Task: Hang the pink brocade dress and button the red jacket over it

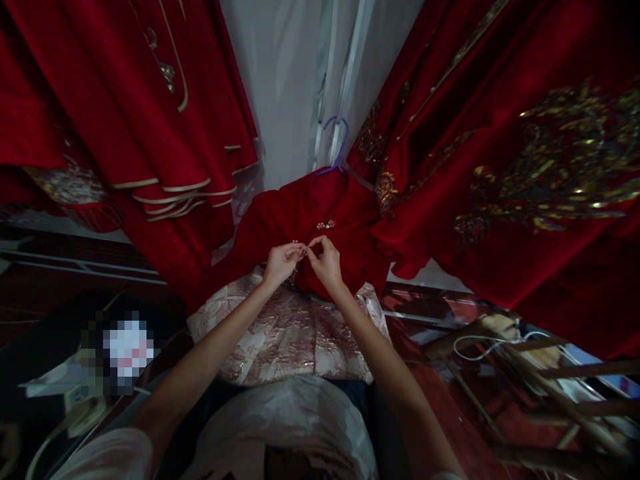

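Observation:
A red garment (280,217) hangs in front of me on a purple hanger (343,143), its lower part spread toward my lap. Two rows of small shiny ornaments, one of them a beaded fastening (325,225), sit on its front. My left hand (283,262) is closed in a pinch over the garment's front. Almost touching it, my right hand (326,263) pinches too, thumb and forefinger together. Whatever sits between the fingertips is too small to make out. Below the hands, a pale pink shiny brocade cloth (280,333) lies over my lap.
Red garments with pale piping (185,133) hang at the left. A red garment with gold sequin embroidery (565,160) hangs at the right. A wooden stool or chair (550,400) with a white cord (477,350) stands lower right. A dark surface at lower left bears pale items.

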`<state>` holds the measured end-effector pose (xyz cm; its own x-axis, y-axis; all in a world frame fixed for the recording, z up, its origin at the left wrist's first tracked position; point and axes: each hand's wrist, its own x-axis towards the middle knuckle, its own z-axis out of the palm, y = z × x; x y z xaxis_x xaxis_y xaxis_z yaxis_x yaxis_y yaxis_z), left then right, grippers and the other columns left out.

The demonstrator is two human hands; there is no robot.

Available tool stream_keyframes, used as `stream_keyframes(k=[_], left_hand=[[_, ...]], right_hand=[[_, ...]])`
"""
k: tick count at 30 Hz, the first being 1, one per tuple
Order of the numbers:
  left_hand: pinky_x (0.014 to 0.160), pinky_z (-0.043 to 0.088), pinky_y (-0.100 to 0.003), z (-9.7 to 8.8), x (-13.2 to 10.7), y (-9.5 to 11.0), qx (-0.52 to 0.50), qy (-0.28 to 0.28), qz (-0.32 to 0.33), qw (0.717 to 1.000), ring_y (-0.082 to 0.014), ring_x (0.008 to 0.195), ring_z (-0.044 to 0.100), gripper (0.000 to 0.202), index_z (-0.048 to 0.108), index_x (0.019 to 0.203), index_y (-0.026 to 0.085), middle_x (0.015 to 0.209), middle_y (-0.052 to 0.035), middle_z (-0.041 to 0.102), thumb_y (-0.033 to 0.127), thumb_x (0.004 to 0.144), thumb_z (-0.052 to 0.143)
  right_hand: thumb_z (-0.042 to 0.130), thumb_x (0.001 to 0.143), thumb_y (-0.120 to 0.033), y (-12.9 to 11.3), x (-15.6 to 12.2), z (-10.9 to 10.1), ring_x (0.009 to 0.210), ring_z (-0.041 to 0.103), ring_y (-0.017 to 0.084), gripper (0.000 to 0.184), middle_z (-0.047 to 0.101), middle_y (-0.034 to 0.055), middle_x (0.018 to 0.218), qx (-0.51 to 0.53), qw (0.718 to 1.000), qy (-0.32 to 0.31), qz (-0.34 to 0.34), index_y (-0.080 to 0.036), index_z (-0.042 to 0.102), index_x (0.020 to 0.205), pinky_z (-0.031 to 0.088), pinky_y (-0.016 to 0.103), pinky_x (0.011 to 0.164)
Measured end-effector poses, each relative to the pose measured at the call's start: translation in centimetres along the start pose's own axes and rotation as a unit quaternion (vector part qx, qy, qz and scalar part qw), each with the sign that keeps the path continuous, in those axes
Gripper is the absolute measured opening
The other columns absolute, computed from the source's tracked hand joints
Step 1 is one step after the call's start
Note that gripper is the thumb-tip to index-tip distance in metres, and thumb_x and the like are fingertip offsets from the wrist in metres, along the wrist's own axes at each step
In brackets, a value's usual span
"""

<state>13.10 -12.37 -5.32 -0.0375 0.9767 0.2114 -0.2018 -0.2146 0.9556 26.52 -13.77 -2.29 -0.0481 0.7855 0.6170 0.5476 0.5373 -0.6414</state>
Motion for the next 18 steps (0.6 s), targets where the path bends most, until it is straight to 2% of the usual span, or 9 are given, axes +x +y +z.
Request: stream_keyframes(k=[8,11,14,18], left_hand=[[0.086,0.056,-0.042,-0.8,0.0,-0.1,0.048,-0.008,0.015,0.999,-0.0215,0.081,0.07,0.035,0.073,0.091,0.014,0.092,-0.0096,0.074,0.037,0.065,0.074],[0.082,0.056,-0.039,-1.0,0.2,0.1,0.104,-0.018,0.044,0.993,-0.0201,0.079,0.07,0.029,0.073,0.092,0.015,0.092,-0.009,0.074,0.034,0.07,0.069],[0.077,0.056,-0.035,-1.1,0.1,0.4,0.164,-0.015,0.067,0.984,-0.0183,0.073,0.069,0.022,0.072,0.087,0.015,0.084,-0.0077,0.074,0.028,0.069,0.067],[0.072,0.054,-0.029,-1.1,-0.2,0.5,0.176,-0.016,0.089,0.98,-0.0161,0.073,0.068,0.021,0.067,0.088,0.016,0.082,-0.0056,0.072,0.024,0.068,0.067]], right_hand=[[0.051,0.087,-0.028,0.2,-0.1,-0.4,0.086,0.058,0.019,0.007,0.063,0.0048,0.093,0.009,0.999,-0.035,0.004,-0.021,0.054,0.089,0.046,0.029,0.077],[0.05,0.087,-0.026,0.2,-0.2,-0.3,0.087,0.058,0.019,0.006,0.062,0.0049,0.092,-0.004,1.0,-0.03,-0.001,-0.022,0.053,0.089,0.045,0.03,0.079],[0.051,0.086,-0.029,0.0,-0.1,-0.1,0.087,0.057,0.02,0.008,0.062,0.0049,0.091,-0.016,1.0,-0.014,-0.008,-0.021,0.053,0.088,0.044,0.031,0.083],[0.054,0.083,-0.029,-0.1,0.0,-0.1,0.09,0.056,0.019,0.012,0.061,0.0046,0.094,-0.002,1.0,-0.017,-0.006,-0.021,0.051,0.091,0.045,0.032,0.086]])
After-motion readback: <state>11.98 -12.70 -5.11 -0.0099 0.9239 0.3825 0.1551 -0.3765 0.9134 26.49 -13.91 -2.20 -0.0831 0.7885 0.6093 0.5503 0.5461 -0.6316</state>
